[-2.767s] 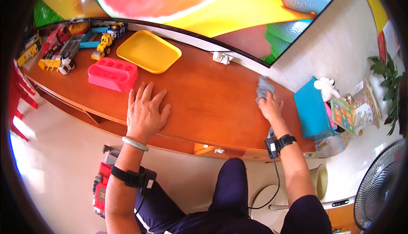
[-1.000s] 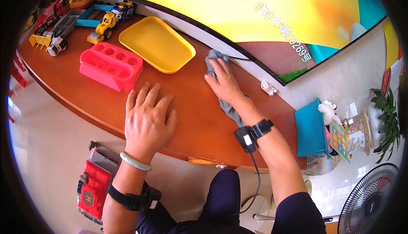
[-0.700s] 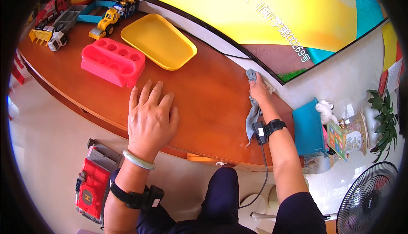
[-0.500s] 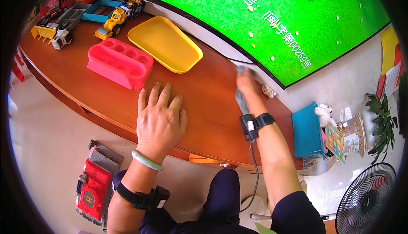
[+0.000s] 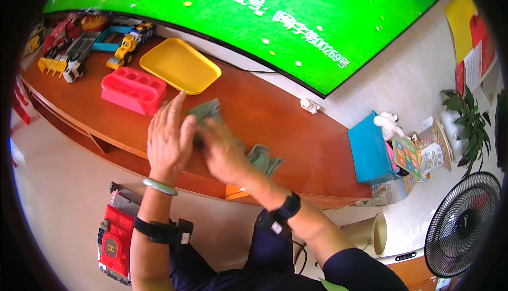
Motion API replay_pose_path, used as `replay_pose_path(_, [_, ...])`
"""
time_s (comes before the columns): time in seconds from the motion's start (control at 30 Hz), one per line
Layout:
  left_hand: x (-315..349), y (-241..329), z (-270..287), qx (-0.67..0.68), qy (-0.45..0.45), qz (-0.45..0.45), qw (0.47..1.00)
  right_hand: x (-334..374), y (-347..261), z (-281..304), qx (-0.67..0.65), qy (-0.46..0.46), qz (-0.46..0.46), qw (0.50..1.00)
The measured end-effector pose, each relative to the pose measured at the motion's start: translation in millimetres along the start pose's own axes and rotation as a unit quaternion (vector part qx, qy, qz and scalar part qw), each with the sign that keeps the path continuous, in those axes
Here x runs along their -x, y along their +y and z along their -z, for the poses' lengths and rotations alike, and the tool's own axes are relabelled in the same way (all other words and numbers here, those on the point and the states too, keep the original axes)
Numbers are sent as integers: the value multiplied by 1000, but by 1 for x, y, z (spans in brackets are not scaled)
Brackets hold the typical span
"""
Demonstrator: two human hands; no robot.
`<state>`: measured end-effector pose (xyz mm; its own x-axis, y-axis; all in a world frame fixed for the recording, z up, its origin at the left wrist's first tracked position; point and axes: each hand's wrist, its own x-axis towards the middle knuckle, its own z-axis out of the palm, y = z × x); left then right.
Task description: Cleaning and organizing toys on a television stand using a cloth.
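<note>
A grey-green cloth (image 5: 261, 158) is bunched under my right hand (image 5: 223, 152), which is blurred but closed on it. One end sticks out past my fingertips, while the other trails beside my wrist onto the wooden cabinet top (image 5: 296, 132). My left hand (image 5: 168, 138) is just left of the cloth, fingers stretched and thumb raised, holding nothing. Whether my left thumb touches the cloth I cannot tell. Beyond my left fingertips are a red-pink holder (image 5: 133, 94) with round hollows and a yellow tray (image 5: 182, 69).
Toy trucks (image 5: 79, 47) and a yellow loader (image 5: 124, 51) crowd the far left. A large screen (image 5: 238, 21) stands along the back. To the right are a teal bin (image 5: 365, 151), a black fan (image 5: 465, 225) and a beige waste bin (image 5: 370, 235). A red toy vehicle (image 5: 114, 241) lies on the floor.
My right hand has swept the cloth from the cabinet's right back area leftward and nearer, close to my left hand. My left hand has lifted from the cabinet top. The view has shifted.
</note>
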<state>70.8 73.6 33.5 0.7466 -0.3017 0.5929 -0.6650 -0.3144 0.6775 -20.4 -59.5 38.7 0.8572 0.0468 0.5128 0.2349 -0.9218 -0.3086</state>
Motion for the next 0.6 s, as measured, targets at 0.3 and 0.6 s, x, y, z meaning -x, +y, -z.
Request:
replay_pose_path(0.3, [5, 4, -11, -194, -122, -55, 972, 94, 46, 98, 27, -26, -105, 994])
replay_pose_path(0.6, [1, 14, -11, -303, -215, -68, 926, 247, 174, 209, 310, 120, -407, 851])
